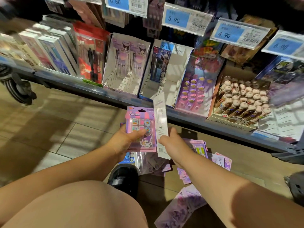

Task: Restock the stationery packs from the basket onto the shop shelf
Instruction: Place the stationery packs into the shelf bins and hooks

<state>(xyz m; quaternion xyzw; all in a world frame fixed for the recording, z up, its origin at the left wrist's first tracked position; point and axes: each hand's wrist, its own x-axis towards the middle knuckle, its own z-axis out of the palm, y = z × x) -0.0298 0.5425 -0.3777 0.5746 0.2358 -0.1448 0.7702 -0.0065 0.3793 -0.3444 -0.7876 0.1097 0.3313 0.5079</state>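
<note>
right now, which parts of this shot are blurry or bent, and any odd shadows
Head view: sharpest at centre, where the left hand holds the pink pack and the right hand the narrow white pack; the white boxes at far left smear; the shelf edge bows from the wide lens; striped shadows fall across the floor tiles.

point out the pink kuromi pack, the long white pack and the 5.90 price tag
pink kuromi pack point(141, 122), head view, clear blister
long white pack point(160, 112), head view, upper half
5.90 price tag point(176, 18), head view, blue panel
</note>
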